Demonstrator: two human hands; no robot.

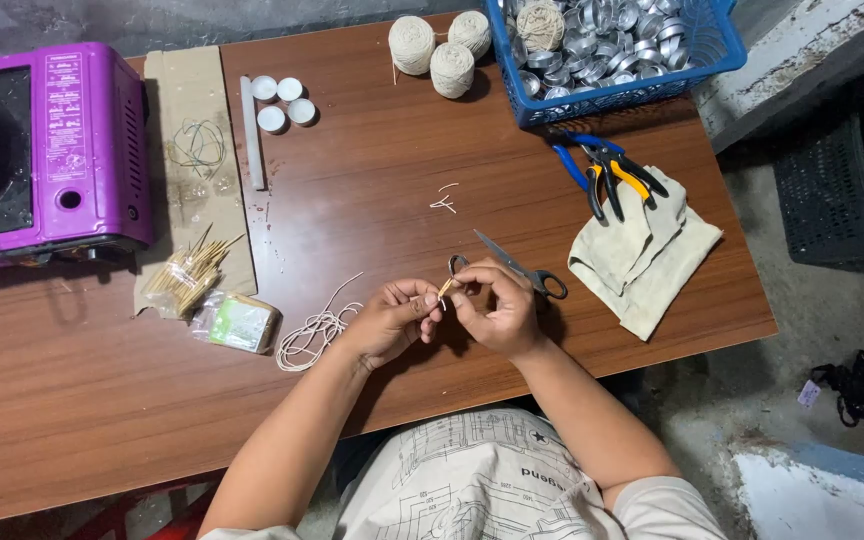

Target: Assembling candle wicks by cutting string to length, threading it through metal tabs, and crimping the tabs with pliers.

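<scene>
We see both hands meeting over the near middle of the brown wooden table [372,200], fingertips pinched together on one small thing: the left hand [392,320] and the right hand [497,310] both close on a short pale stick [445,288] held between them, just above the tabletop (whether a thread is wound on it is too small to tell). Right behind the right hand lies a pair of scissors [517,267], blades pointing away from us, one handle loop touching the knuckles. To the left of the left hand a loose tangle of white string [314,333] lies on the wood, and beyond it a small clear packet [237,322] and a bundle of thin wooden sticks [184,275] lie on a strip of cardboard [187,90]. A purple countertop appliance [47,150] sits at the far left. Further back we find four white tealight candles [285,100], three balls of cream twine [442,50] and a blue basket [632,95] full of metal cups. To the right, pliers [607,175] rest on a folded beige cloth [642,255].
</scene>
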